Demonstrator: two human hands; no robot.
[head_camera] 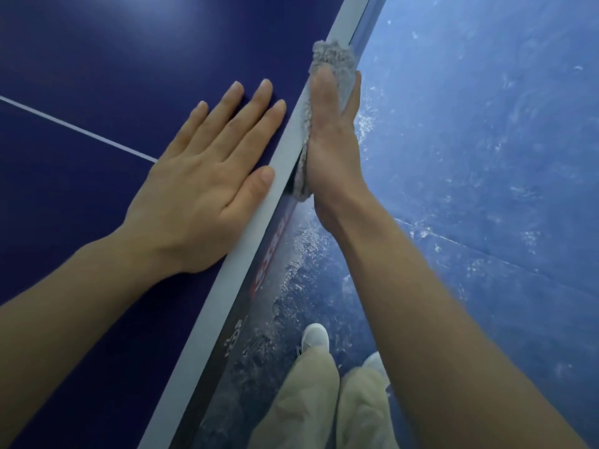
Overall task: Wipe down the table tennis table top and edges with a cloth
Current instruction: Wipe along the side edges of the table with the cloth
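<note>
The left hand (207, 186) lies flat, palm down, on the dark blue top of the table tennis table (97, 59), its fingers straight and slightly spread, pointing away toward the far right. Its thumb rests along the pale white edge stripe (259, 222) that runs diagonally from the near left to the far right of the view. The hand holds nothing. A thin white centre line (74, 128) crosses the top and disappears under the back of this hand.

The right hand (330, 137) is just beyond the table's edge, turned on its side with the palm facing the table's side face. Its fingers are straight and held together, pressing a grey fluffy cloth (334, 59) flat against the edge. The cloth bunches above the fingertips at the far end, lapping onto the white stripe, and a strip of it shows between the palm and the table down to the heel of the hand. The two hands are near each other, apart, with the stripe between them.

Below the cloth, the side face (272, 247) of the table carries red lettering, too blurred to read. Under the right forearm lies a mottled blue floor (486, 157). At the near bottom, pale trouser legs (308, 400) and a white shoe (314, 335) are visible.
</note>
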